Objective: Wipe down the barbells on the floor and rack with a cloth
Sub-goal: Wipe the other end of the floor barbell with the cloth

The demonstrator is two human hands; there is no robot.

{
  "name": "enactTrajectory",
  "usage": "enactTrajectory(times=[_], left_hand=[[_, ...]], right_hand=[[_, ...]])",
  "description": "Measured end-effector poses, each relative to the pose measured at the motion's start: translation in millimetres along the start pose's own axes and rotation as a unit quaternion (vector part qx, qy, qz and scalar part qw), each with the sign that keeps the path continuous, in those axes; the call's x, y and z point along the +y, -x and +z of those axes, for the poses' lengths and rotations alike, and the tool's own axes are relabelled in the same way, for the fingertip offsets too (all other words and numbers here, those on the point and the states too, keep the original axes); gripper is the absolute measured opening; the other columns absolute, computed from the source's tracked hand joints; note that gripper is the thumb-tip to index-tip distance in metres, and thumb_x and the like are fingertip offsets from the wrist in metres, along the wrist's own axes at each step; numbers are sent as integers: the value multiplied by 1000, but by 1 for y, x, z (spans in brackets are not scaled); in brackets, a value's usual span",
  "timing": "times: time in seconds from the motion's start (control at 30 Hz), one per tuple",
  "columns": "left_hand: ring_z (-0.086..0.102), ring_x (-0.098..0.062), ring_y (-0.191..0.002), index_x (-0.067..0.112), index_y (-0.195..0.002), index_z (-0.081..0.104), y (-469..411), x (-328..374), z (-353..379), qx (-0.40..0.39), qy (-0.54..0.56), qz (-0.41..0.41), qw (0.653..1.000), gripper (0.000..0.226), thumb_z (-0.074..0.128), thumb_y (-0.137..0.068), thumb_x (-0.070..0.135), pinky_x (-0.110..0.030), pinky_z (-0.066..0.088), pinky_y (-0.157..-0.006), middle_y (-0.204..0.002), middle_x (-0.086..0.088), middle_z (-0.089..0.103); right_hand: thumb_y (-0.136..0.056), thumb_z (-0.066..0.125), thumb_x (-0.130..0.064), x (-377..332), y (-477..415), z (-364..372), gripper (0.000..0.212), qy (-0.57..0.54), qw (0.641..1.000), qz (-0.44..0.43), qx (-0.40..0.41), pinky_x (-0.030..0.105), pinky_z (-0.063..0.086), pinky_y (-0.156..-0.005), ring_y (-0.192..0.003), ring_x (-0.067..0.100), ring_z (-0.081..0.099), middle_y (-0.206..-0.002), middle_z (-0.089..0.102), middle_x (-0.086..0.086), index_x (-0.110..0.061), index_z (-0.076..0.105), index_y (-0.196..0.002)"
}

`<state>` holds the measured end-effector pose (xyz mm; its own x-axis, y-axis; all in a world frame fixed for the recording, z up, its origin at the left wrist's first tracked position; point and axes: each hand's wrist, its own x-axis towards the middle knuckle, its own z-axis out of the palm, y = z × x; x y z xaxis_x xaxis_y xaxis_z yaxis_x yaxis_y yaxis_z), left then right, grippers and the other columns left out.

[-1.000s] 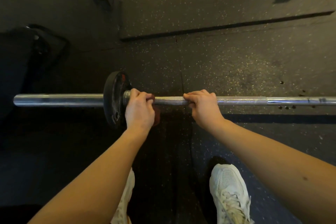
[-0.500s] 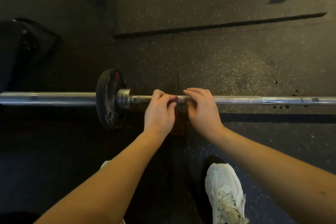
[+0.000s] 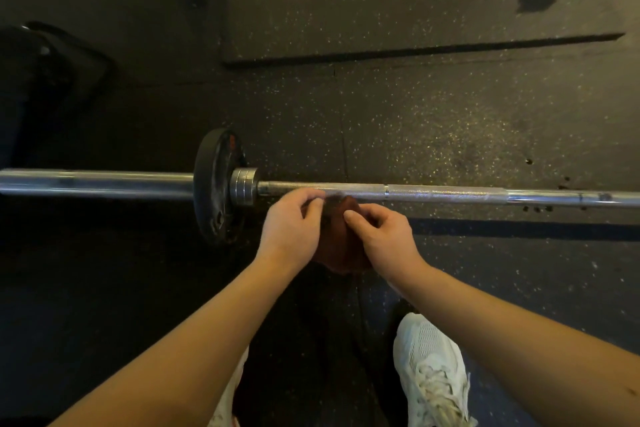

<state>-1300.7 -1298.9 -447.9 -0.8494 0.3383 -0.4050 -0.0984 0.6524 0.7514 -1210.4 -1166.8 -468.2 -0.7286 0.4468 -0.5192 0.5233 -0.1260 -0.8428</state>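
A long silver steel barbell [image 3: 446, 192] lies across the black speckled rubber floor [image 3: 415, 107], with 1 round black weight plate [image 3: 216, 184] seated against its ribbed metal collar [image 3: 244, 185]. Just on the near side of the shaft, not clearly touching it, a dark reddish-brown cloth [image 3: 341, 243] hangs bunched between 2 hands. The left hand [image 3: 291, 229] pinches its upper edge with curled fingers, and the right hand [image 3: 384, 236] pinches the other side between thumb and fingers. This looks like a regrip or refold between wiping passes on the floor bar. The next move probably calls for wrapping the cloth round the knurled shaft to the right of the collar and sliding it along. A white mesh sneaker [image 3: 433, 367] stands well below.
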Motion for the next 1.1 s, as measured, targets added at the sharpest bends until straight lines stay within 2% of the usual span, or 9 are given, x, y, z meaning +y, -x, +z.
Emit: enactTrajectory(times=[0.1, 0.2, 0.3, 0.4, 0.5, 0.77, 0.87, 1.0, 1.1], left_hand=[[53, -5, -118, 26, -129, 63, -19, -2, -10, 78, -142, 84, 983, 30, 63, -99, 23, -36, 47, -109, -125, 12, 59], [39, -14, -131, 27, -137, 57, -35, 2, -12, 51, -272, 119, 954, 42, 65, -96, 29, -42, 32, -116, -137, 9, 50], [39, -18, -130, 29, -135, 57, -43, 3, -6, 22, -345, 120, 931, 37, 62, -98, 34, -44, 30, -113, -135, 8, 54], [45, -18, -124, 31, -129, 62, -47, -1, -4, 26, -376, 125, 918, 30, 61, -99, 35, -44, 34, -109, -127, 8, 59], [46, -17, -120, 31, -127, 63, -47, -2, -7, 21, -364, 121, 923, 29, 62, -99, 36, -45, 36, -109, -123, 9, 60], [45, -13, -113, 29, -126, 65, -47, -10, -9, 21, -325, 146, 934, 27, 63, -99, 34, -40, 35, -105, -116, 12, 59], [45, -13, -112, 30, -125, 65, -47, -10, -8, 23, -323, 148, 934, 26, 62, -99, 34, -41, 35, -105, -116, 12, 59], [46, -16, -117, 31, -127, 63, -51, -8, -7, 17, -371, 140, 918, 27, 62, -99, 33, -43, 35, -106, -120, 10, 59], [45, -15, -117, 33, -126, 64, -54, -8, -8, 12, -359, 134, 923, 28, 63, -98, 37, -43, 34, -107, -119, 12, 58]], right_hand=[[-93, 71, -25, -6, -11, -14, 16, 122, 982, -117, 87, 38, 58, -92, -95, 3, 67, -97, 72, -14, -31, 74, -108], [-90, 72, -19, -14, -30, -24, 32, 346, 886, -274, 145, 41, 49, -88, -99, 14, 55, -104, 59, -7, -24, 71, -121], [-89, 73, -15, -14, -42, -6, 33, 476, 807, -339, 81, 45, 48, -87, -108, 23, 50, -114, 61, 2, -21, 73, -122], [-90, 74, -15, -14, -47, 2, 36, 508, 788, -347, 25, 43, 47, -91, -114, 26, 50, -121, 62, 2, -20, 71, -125], [-84, 78, -11, -14, -47, -16, 37, 530, 760, -376, 8, 39, 52, -85, -106, 25, 52, -113, 62, 5, -15, 73, -120], [-86, 72, 0, 1, -37, -60, 27, 515, 790, -321, 92, 42, 57, -79, -99, 24, 51, -104, 59, 4, -7, 76, -112], [-83, 73, -1, -12, -36, -22, 26, 502, 789, -349, 59, 38, 56, -77, -98, 24, 52, -102, 57, 5, -7, 75, -109], [-88, 73, -10, -31, -40, 15, 29, 511, 784, -353, -22, 33, 49, -91, -108, 21, 49, -115, 58, 4, -14, 73, -116], [-83, 79, -10, -25, -39, -4, 32, 533, 771, -349, -14, 35, 52, -84, -104, 22, 50, -110, 58, 3, -15, 74, -113]])
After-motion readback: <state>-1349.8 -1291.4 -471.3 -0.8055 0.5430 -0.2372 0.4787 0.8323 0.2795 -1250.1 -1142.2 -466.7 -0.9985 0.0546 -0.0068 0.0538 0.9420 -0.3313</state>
